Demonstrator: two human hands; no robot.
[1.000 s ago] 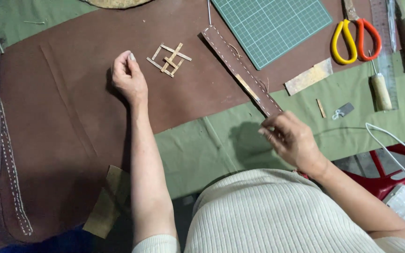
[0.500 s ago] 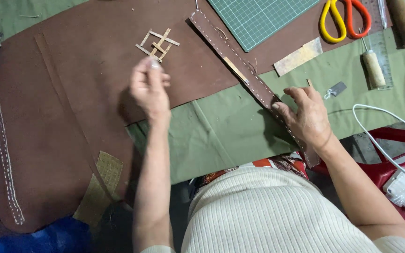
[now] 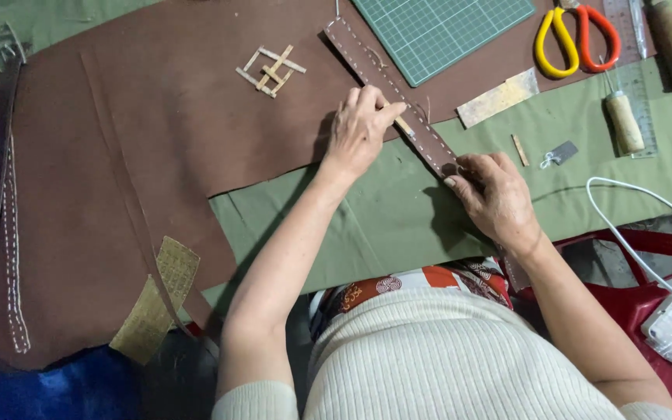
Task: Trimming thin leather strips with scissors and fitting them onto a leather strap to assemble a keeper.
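A long brown leather strap [image 3: 386, 85] with white stitches along its sides lies slanted across the middle of the bench, from the far edge down toward the near edge. The left hand [image 3: 361, 128] rests on the middle of the strap with fingers bent, pinching a small light stick [image 3: 404, 125] against it. The right hand [image 3: 495, 198] presses down on the lower end of the strap, fingers curled over it. The strap lies partly on a big brown leather sheet [image 3: 141, 148] and partly on a green cloth [image 3: 398, 210]. A green cutting mat [image 3: 449, 31] sits at the far edge. Yellow and orange scissors [image 3: 577, 35] lie near the far right corner. A little bundle of sticks [image 3: 271, 70] lies on the brown sheet, well apart from the hands.
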